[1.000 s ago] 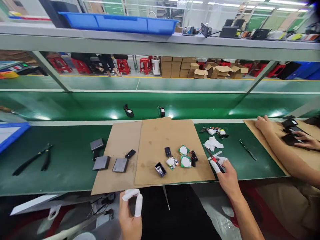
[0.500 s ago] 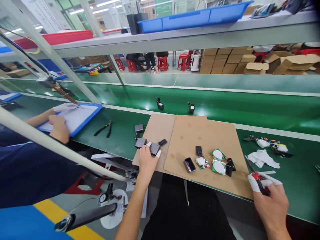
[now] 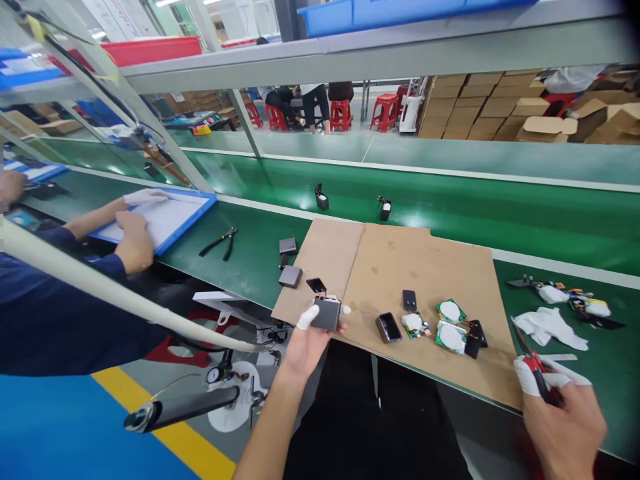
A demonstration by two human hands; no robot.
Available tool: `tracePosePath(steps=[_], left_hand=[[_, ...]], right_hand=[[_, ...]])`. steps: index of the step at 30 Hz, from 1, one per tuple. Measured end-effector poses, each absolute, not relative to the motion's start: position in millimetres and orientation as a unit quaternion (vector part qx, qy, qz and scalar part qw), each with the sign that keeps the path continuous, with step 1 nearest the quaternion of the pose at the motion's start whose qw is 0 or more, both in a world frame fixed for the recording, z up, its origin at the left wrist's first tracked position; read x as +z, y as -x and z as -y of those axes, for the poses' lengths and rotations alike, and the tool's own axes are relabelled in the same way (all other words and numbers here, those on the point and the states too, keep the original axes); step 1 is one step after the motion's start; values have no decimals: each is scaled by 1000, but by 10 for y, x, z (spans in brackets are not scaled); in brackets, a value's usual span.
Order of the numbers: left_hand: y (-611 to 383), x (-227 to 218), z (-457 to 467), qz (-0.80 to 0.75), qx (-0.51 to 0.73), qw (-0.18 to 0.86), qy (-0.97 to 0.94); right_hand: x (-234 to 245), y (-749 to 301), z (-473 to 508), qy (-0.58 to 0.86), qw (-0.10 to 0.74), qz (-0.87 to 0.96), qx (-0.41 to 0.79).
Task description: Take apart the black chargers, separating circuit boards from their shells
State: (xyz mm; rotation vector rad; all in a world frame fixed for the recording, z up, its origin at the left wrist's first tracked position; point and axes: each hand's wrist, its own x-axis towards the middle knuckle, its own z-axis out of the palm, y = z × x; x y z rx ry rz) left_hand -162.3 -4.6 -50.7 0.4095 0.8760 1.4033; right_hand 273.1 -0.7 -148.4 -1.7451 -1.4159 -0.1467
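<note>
My left hand [image 3: 313,340], with white fingertip covers, is closed round a dark grey box-shaped device case [image 3: 327,314] above the cardboard's near left edge. A small black cover [image 3: 317,285] hangs by thin wires from its far side. At the right, my right hand [image 3: 563,400] grips red-and-black-handled pliers [image 3: 536,367], their pointed tip aimed up and left. Another grey case [image 3: 291,276] lies left of my left hand. Between my hands on the cardboard are an open empty case [image 3: 389,327], a black cover [image 3: 409,300] and green circuit boards [image 3: 451,337] with white round parts.
Cardboard sheets [image 3: 395,253] cover the green bench. A white cloth [image 3: 550,327] and loose electronics [image 3: 560,293] lie right. Black-handled cutters [image 3: 220,243] lie left, near a co-worker's arms over a blue-rimmed tray [image 3: 185,223]. A slanting pale pole [image 3: 125,293] crosses the left side.
My left hand has lifted the grey case off the cardboard and turned palm up, bringing the wired black cover with it. The right hand still holds the pliers. The view has shifted slightly.
</note>
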Motion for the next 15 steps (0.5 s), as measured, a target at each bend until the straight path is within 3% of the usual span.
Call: tracePosePath(steps=[8, 12, 15], left_hand=[[1627, -673, 51, -422, 572, 603, -361], [1770, -804, -205, -585, 528, 337, -515], [1887, -948, -393, -684, 429, 120, -577]], right_hand=[[-1548, -2789, -20, 678, 441, 585, -69], [-1508, -2757, -16, 671, 440, 594, -57], [-1479, -2727, -17, 671, 433, 600, -51]])
